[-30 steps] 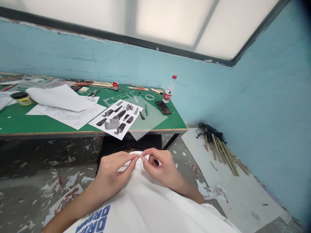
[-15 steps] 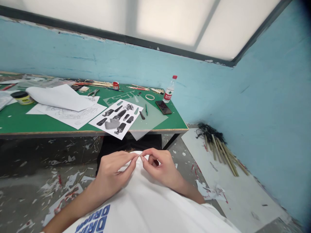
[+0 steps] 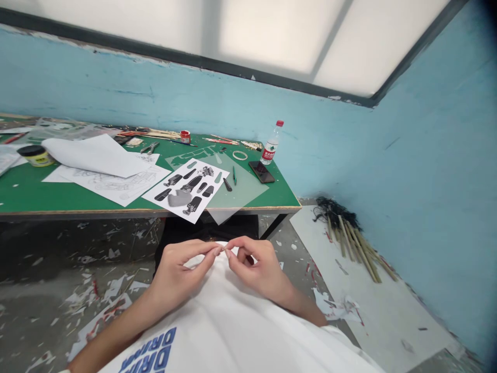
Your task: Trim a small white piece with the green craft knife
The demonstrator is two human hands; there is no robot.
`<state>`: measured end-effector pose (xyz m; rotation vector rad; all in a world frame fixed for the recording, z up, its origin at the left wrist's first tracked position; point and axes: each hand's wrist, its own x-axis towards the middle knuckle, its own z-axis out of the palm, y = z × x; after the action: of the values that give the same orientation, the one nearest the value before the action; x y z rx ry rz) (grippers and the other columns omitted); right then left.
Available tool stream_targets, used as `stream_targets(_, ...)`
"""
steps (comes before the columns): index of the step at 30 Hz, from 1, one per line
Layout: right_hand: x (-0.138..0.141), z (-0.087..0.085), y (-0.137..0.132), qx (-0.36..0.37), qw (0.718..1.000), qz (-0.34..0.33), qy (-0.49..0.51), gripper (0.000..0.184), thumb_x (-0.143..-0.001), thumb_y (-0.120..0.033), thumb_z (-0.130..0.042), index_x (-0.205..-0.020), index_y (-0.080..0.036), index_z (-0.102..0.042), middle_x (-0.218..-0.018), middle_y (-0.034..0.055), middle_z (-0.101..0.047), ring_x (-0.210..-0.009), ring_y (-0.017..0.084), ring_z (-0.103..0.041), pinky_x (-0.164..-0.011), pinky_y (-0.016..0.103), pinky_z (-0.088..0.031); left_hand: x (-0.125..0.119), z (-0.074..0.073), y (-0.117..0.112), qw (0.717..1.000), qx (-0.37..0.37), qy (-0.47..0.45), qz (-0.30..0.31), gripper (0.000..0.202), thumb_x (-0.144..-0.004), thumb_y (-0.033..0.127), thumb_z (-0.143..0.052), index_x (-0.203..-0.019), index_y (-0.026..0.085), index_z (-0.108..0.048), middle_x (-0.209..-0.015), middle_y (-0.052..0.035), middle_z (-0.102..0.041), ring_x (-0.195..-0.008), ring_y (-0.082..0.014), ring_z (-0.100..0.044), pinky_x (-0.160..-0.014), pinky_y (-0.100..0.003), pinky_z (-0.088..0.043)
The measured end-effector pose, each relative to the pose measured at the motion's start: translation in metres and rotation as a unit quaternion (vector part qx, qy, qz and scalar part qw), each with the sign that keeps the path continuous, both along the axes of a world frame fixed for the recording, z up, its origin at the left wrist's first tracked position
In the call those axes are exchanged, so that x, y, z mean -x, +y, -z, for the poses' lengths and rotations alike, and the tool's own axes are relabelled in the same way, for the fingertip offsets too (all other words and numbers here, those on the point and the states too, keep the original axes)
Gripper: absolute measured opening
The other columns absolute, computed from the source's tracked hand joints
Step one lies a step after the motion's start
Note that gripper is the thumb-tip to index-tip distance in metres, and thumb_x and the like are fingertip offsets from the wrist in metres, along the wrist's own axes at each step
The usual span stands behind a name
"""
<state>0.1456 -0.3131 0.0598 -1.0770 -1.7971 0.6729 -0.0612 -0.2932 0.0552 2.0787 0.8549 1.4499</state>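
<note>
My left hand (image 3: 185,267) is closed, thumb and forefinger pinched together in front of my white shirt (image 3: 229,321). Opposite it, my right hand (image 3: 256,267) makes the same kind of pinch, and the fingertips of both meet. Whatever is between them is too small to make out. Just past the hands, over the table's front edge, lies a white sheet with black and grey cut-out shapes (image 3: 205,199). Beside that sheet are a translucent sheet (image 3: 248,189), a slim green tool (image 3: 234,175) and a dark ridged piece (image 3: 227,185).
On the green table (image 3: 287,191) stand a water bottle (image 3: 271,145), a phone (image 3: 261,172), a tape ring (image 3: 239,155), pliers (image 3: 149,148), a red jar (image 3: 185,137), a yellow jar (image 3: 36,156) and drawing sheets (image 3: 116,184). Bamboo sticks (image 3: 359,246) lean at right; paper scraps litter the floor.
The left thumb and forefinger have shifted slightly, with a wider gap behind their tips. The right hand stays almost still, and the table things have not moved.
</note>
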Motion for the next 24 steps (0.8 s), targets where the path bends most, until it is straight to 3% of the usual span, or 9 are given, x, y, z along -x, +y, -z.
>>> stream_targets(16, 0.0002, -0.0009, 0.0, -0.005, 1.0, 0.0, -0.002, 0.007, -0.095, -0.022, -0.068, -0.096, -0.018, -0.073, -0.053, -0.0105, -0.05, -0.046, 0.006, -0.042, -0.049, 0.018, -0.036, -0.0016, 0.0068, -0.0023, 0.998, -0.061, 0.007, -0.013, 0.016, -0.093, 0.008, -0.076, -0.103, 0.019, -0.081, -0.092, -0.0018, -0.085, -0.076, -0.0118, -0.079, -0.076, -0.017, -0.06)
stream_targets(24, 0.001, -0.0004, 0.0008, -0.022, 1.0, -0.003, -0.002, 0.004, -0.095, -0.021, -0.069, -0.096, -0.018, -0.072, -0.053, -0.0112, -0.051, -0.046, 0.005, -0.042, -0.049, 0.016, -0.038, -0.0021, 0.0071, -0.0014, 1.0, 0.022, -0.007, -0.005, 0.015, -0.093, 0.012, -0.075, -0.097, 0.023, -0.084, -0.086, 0.0005, -0.084, -0.07, -0.0124, -0.076, -0.069, -0.018, -0.058)
